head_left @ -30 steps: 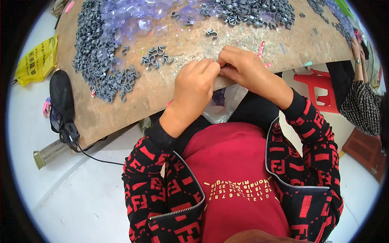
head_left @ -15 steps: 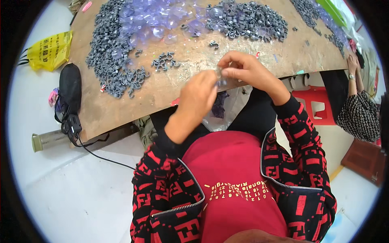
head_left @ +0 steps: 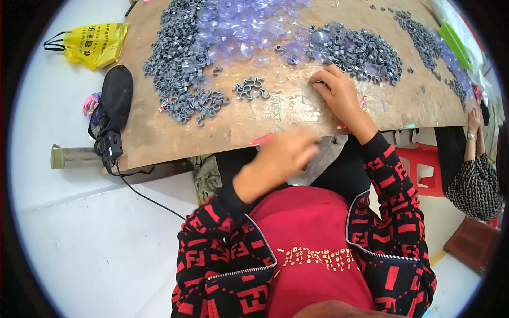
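My right hand point(head_left: 340, 95) is over the table just below the middle grey pile, its thumb and forefinger closed around a small dark grey plastic clip, mostly hidden by the fingers. Nearer to me, my left hand point(head_left: 281, 159) hangs above my lap at the table's front edge. Motion smears its fingers, so what they hold, if anything, is unclear. A few loose grey clips point(head_left: 250, 88) lie left of my right hand. Beyond them spreads a heap of clear, purple-tinted suction cups point(head_left: 238, 32), between a left pile of grey clips point(head_left: 183, 69) and a middle pile of grey clips point(head_left: 366, 53).
On the wooden table's point(head_left: 159, 138) left edge rest a black pouch point(head_left: 116, 93) and a cable. A yellow bag point(head_left: 98, 45) lies beyond. At right are a green tray point(head_left: 456, 46), another person's hands point(head_left: 473, 121) and a red stool point(head_left: 424, 164). Plastic sheeting point(head_left: 326, 159) hangs by my lap.
My hands were together over the table edge with a small piece between them. They have parted: the left moved down toward my lap, the right reached to the loose clip. The whole view shifted.
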